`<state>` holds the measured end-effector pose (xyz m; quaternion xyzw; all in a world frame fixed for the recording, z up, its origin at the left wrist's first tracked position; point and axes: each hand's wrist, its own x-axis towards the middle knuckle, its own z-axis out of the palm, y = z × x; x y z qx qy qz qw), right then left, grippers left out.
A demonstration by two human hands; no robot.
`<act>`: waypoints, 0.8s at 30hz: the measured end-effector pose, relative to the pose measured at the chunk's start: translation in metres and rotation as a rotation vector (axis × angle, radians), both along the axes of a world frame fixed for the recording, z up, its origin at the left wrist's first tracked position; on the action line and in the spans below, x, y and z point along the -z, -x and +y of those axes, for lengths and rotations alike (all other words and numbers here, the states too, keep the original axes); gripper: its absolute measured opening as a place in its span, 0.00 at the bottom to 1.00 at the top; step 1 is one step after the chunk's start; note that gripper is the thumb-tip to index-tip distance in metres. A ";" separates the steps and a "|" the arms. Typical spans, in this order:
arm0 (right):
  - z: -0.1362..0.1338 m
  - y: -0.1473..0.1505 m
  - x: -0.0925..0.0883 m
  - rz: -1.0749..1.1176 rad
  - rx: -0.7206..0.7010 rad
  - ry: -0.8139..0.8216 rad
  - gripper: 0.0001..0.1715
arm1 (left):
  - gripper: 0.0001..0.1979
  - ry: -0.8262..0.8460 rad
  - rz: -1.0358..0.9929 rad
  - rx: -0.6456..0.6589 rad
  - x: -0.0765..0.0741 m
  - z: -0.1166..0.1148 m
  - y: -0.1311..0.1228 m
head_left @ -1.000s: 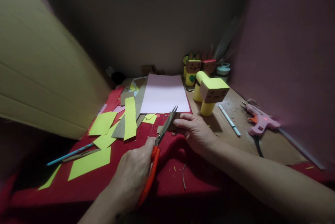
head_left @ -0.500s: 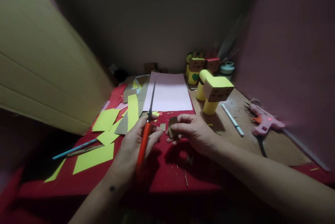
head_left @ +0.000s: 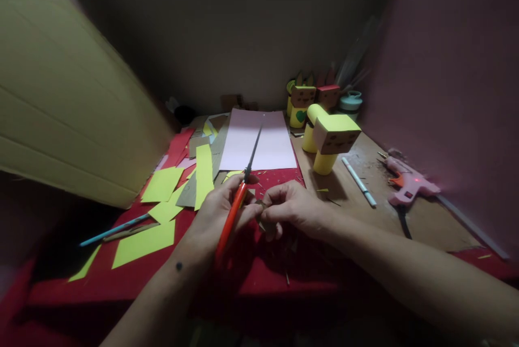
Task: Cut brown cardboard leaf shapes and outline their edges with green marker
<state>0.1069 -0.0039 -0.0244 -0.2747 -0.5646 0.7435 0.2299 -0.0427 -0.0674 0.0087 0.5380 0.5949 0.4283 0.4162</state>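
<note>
- Since half a second ago, the left hand (head_left: pixel 221 204) has closed in on the right hand (head_left: pixel 295 209), and the scissors (head_left: pixel 232 218) have swung from nearly straight ahead to a rightward lean.
- Pinched in the right hand's bent fingers above the red-covered bench (head_left: pixel 101 285), a small cardboard piece (head_left: pixel 265 223) is mostly hidden; its long axis cannot be told.
- The left hand is partly curled around the scissors, thumb and fingertips reaching the cardboard piece, though actual contact is unclear. The tool seems tucked aside to free those fingertips.
- The scissors' long axis runs from handles near the wearer to tips pointing forward and slightly right, over a pale sheet (head_left: pixel 237 144).
- Yellow paper pieces (head_left: pixel 162 185) lie to the left; a yellow-and-brown figure (head_left: pixel 336 133) stands to the right, beside a white pen (head_left: pixel 359 182).
- Farther right, a pink glue gun (head_left: pixel 411 187) rests on its side, perhaps parked within reach.
</note>
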 end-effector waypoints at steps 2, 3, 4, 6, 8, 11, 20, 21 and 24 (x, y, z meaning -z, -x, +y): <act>0.000 0.000 0.001 0.006 -0.003 0.008 0.09 | 0.18 -0.001 -0.015 -0.014 -0.002 -0.002 -0.002; 0.000 0.000 0.001 0.011 -0.003 0.015 0.08 | 0.18 -0.002 -0.023 -0.023 -0.002 -0.003 -0.002; 0.000 0.000 0.001 0.017 -0.002 0.022 0.07 | 0.18 -0.003 -0.030 -0.033 -0.002 -0.003 -0.003; 0.000 0.000 0.001 0.027 0.005 0.035 0.05 | 0.18 -0.013 -0.050 -0.064 -0.001 -0.003 -0.003; 0.001 0.001 0.003 0.037 0.018 0.058 0.04 | 0.18 -0.038 -0.087 -0.120 0.002 -0.002 -0.003; 0.003 0.002 0.007 0.062 0.050 0.122 0.08 | 0.20 -0.100 -0.162 -0.243 0.010 0.000 -0.005; 0.005 0.004 0.011 0.176 0.228 0.110 0.07 | 0.19 -0.166 -0.246 -0.376 0.014 -0.003 -0.013; 0.005 0.004 0.012 0.181 0.237 0.106 0.07 | 0.19 -0.159 -0.246 -0.369 0.013 -0.002 -0.013; 0.005 0.003 0.014 0.201 0.254 0.101 0.06 | 0.18 -0.149 -0.253 -0.342 0.011 -0.001 -0.012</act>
